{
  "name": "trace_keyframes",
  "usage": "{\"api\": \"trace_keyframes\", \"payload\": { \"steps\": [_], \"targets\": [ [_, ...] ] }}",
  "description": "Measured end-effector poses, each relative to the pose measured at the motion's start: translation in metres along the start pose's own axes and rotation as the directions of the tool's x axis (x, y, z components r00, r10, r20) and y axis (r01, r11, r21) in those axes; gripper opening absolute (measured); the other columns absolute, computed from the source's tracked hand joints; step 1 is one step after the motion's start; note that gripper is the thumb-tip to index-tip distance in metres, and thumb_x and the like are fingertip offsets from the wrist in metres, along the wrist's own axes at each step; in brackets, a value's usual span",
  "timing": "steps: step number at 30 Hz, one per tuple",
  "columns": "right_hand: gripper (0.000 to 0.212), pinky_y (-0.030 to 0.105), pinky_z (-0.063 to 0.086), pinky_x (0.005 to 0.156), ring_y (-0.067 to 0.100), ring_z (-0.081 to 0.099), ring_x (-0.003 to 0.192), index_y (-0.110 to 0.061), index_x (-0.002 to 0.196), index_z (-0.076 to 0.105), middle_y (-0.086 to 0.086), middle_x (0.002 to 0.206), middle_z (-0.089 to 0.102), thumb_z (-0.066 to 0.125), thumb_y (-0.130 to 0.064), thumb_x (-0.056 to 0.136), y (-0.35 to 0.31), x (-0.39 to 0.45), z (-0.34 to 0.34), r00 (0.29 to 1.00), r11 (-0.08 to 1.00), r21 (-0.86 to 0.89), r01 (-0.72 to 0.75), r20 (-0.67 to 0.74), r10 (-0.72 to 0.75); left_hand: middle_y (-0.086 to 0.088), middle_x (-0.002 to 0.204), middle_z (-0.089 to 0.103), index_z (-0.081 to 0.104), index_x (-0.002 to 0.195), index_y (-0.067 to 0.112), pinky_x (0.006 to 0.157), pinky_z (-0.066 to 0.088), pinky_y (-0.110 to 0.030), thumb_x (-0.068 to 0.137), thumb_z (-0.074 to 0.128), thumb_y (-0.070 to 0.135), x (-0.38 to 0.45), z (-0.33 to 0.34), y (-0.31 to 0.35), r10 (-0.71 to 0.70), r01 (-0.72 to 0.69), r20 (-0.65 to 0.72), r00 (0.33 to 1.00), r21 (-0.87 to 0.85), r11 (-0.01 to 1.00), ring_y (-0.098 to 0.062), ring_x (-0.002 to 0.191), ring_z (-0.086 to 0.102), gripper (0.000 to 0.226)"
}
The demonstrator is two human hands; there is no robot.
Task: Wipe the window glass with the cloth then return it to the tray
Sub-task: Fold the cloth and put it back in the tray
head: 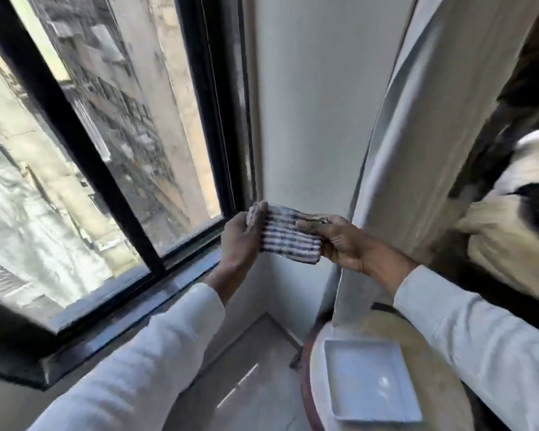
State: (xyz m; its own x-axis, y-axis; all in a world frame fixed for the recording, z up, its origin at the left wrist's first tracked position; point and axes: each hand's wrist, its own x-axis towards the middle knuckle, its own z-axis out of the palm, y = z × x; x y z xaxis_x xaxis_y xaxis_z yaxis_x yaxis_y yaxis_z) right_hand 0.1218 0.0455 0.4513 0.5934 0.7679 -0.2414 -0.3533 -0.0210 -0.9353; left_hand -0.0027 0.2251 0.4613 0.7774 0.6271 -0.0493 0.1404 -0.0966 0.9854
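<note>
The striped cloth [288, 236] is held folded in the air to the right of the window glass [131, 119], with its long axis running roughly from side to side and its stripes along that axis. Its left end is pinched by the left hand [241, 236] and its right end is gripped by the right hand [339, 241], though the exact fold is blurred. The white tray [371, 381] is seen below and right of the window, flat on the round bench [433, 343].
</note>
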Motion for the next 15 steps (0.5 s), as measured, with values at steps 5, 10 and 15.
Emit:
{"api": "trace_keyframes", "payload": {
  "steps": [5,10,15],
  "targets": [
    [0.042,0.041,0.071,0.098,0.035,0.076,0.116,0.010,0.150,0.066,0.034,0.156,0.065,0.067,-0.005,0.110,0.132,-0.061,-0.088,0.968,0.982,0.122,-0.144,-0.187,0.166,-0.009,0.081,0.082,0.078,0.091,0.006,0.082,0.063,-0.051,0.078,0.058,0.101,-0.048,0.091,-0.145,-0.224,0.217,0.034,0.974,0.138,0.966,-0.013,0.072,0.065,0.097],
    [0.023,0.047,0.066,0.101,0.036,0.071,0.117,0.007,0.127,0.074,0.030,0.135,0.072,0.073,0.005,0.105,0.261,-0.104,-0.174,0.868,0.946,0.167,-0.278,-0.378,0.322,-0.005,0.077,0.082,0.080,0.086,0.006,0.076,0.062,-0.043,0.084,0.075,0.081,-0.103,0.168,-0.268,-0.476,0.456,0.117,0.872,0.160,0.875,-0.014,0.073,0.067,0.075],
    [0.016,0.047,0.058,0.109,0.034,0.075,0.111,-0.007,0.107,0.079,0.036,0.141,0.075,0.077,0.008,0.102,0.373,-0.111,-0.235,0.753,0.915,0.110,-0.389,-0.535,0.384,0.011,0.047,0.059,0.066,0.060,0.017,0.064,0.049,-0.028,0.094,0.088,0.047,-0.118,0.227,-0.362,-0.596,0.527,0.194,0.779,0.314,0.790,-0.014,0.056,0.055,0.050]
  ]
}}
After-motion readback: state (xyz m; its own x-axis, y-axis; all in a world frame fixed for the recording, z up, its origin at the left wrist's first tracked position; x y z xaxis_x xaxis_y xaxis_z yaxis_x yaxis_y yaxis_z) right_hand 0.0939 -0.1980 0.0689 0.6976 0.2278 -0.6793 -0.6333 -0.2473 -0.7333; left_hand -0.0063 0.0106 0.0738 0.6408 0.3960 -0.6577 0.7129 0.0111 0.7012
